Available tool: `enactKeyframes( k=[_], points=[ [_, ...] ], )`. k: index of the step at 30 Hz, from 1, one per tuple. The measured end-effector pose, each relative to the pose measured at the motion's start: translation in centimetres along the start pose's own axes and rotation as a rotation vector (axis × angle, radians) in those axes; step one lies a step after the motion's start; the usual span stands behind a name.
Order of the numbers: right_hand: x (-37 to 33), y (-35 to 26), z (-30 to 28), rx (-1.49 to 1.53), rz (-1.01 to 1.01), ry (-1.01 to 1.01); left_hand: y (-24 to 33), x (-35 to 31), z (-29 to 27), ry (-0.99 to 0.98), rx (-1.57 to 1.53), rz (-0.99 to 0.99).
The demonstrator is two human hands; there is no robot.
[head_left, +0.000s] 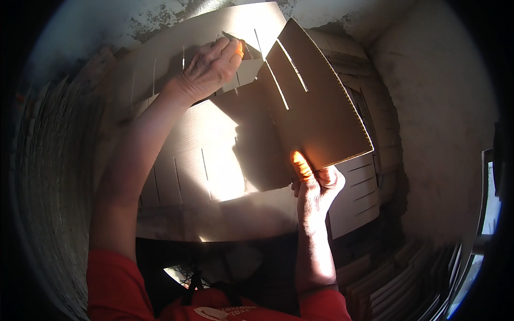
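Observation:
A brown slotted cardboard sheet lies in front of me, its right part folded up and tilted, with long cut slots. My right hand grips the near edge of this raised part. An orange ribbed finger cover sits on the right thumb, which presses on the board. My left hand is at the far side, over the sheet's far edge, with its fingers curled together. Orange shows at its fingertips too. A dark pointed shape shows beside those fingertips; whether they hold it, I cannot tell.
More slotted cardboard lies beneath and beyond the sheet, and another slotted piece extends at the right. Stacked cardboard lines the left side. Upright sheets stand at the lower right, near a pale wall. Bright sunlight washes out parts of the boards.

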State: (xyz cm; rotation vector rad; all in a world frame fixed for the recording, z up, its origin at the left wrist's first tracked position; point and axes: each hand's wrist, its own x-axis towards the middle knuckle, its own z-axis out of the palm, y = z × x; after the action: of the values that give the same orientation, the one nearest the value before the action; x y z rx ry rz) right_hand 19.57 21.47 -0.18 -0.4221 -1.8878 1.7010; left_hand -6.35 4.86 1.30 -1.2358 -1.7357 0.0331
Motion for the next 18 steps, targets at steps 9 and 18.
enactKeyframes(
  k=[9, 18],
  points=[
    [-0.2, -0.1, 0.1, -0.003, -0.008, 0.02, 3.3, 0.7, -2.6, 0.073, -0.122, 0.104],
    [-0.8, -1.3, 0.8, -0.149, -0.293, 0.146, 6.3, 0.9, -7.5, -0.074, -0.435, 0.05]
  ],
)
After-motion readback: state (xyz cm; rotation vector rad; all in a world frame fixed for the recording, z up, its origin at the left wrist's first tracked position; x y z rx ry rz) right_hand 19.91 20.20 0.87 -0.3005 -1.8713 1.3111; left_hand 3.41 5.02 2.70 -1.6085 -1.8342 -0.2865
